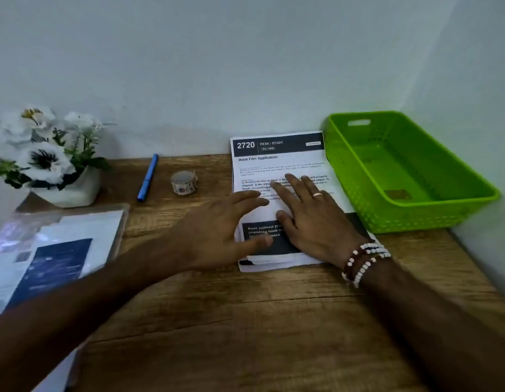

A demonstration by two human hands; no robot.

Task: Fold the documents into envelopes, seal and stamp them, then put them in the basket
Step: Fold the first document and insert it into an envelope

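Count: one document [276,162], one green basket [415,219], one blue pen [147,178], one tape roll [184,182], one flower pot [73,190], one clear folder [56,250].

The document lies on the tabletop [245,321] just left of the basket. It has a white sheet and a dark header reading "2720". Its near edge is layered.

Your right hand [316,222] presses flat on it. Your left hand [217,233] covers its left edge with fingers spread, grasping nothing.
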